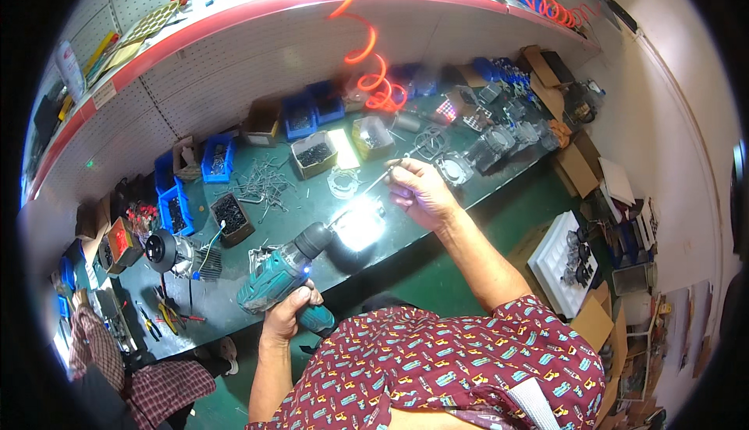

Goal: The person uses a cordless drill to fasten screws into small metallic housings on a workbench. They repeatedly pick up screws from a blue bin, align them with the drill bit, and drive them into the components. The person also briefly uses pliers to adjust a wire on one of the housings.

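My left hand (287, 317) is wrapped round the grip of a teal cordless drill (273, 278), whose black chuck points up and to the right across the bench. A long thin rod, seemingly the drill's bit (378, 184), runs from near the chuck toward my right hand (421, 194). The fingers of that hand are pinched at the rod's far end; whether a screw sits there is too small to tell. Below the rod, strong glare washes out a round metal part (360, 226). A pale ring-shaped part (343, 183) lies just beyond it.
Blue bins (218, 159), a screw box (314, 155) and loose long screws (265, 184) cover the bench. At left are a motor (175, 254), pliers (168, 309) and another person's checked sleeve (97, 344). An orange coiled hose (376, 79) hangs above; a white foam tray (558, 262) stands right.
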`<state>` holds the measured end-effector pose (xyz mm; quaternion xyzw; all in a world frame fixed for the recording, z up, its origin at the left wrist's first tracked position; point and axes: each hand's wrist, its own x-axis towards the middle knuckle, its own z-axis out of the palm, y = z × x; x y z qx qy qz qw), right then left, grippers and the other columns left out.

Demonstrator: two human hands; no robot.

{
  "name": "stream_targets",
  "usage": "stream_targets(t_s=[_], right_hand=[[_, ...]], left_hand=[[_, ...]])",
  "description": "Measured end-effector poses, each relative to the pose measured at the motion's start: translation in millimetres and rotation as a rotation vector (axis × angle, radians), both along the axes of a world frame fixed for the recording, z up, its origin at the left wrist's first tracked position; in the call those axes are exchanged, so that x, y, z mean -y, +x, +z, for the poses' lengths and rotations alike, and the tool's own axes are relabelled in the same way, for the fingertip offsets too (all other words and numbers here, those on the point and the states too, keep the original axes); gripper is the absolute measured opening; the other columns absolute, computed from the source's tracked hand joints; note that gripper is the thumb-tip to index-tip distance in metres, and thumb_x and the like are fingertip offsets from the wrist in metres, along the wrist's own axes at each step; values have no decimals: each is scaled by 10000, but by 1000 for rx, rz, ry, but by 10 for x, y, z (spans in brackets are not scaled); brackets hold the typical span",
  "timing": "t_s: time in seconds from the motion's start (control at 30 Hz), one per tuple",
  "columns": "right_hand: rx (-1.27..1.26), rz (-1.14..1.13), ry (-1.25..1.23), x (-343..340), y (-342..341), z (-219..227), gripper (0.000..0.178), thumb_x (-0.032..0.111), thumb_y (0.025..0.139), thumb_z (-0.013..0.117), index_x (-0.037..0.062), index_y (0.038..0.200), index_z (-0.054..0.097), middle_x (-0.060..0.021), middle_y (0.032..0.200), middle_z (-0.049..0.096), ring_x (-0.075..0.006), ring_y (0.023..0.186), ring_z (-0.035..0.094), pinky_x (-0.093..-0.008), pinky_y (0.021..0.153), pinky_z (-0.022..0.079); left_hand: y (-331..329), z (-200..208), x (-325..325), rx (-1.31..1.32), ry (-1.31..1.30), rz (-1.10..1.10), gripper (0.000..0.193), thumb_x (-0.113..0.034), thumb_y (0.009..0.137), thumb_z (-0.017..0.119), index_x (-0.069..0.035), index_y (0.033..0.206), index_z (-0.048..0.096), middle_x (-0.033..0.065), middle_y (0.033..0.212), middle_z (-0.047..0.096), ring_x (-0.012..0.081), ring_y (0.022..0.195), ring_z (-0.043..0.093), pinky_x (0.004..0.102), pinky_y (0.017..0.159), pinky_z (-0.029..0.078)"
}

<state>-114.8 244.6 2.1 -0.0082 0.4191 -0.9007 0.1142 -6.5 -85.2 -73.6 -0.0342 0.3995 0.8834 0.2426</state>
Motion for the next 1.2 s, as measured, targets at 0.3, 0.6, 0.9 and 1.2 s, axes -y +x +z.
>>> stream_targets(t_s=[0.3,0.6,0.9,1.2], right_hand=[[12,181,-10,-182,-530,-105,140,124,945,681,25,1036,641,-61,917,670,-56,644,500,-213,543,386],[231,360,489,-870,-1181,-997,216,47,919,616,-18,1124,633,-100,1081,673,-210,975,631,-341,815,514],[283,447,215,-890,-1242,-1112,175,18,1014,511,-88,1135,579,-250,1176,646,-368,1160,648,-448,976,573],[275,525,77,-598,-1157,-1109,254,113,1034,505,-63,1212,545,-257,1196,632,-349,1097,670,-417,921,592]], left_hand=[[-90,25,-508,-70,-31,173,361,-184,878,722,37,1130,590,96,834,630,207,788,617,383,802,522],[-59,30,-1228,-72,-134,415,394,-234,875,713,17,1146,576,81,789,612,211,766,595,380,782,498],[282,112,-1283,73,-292,527,378,-186,851,730,51,1108,585,98,776,606,208,748,613,368,752,521],[512,169,-950,121,-435,495,367,-197,850,735,39,1103,612,91,786,622,203,731,620,344,729,526]])
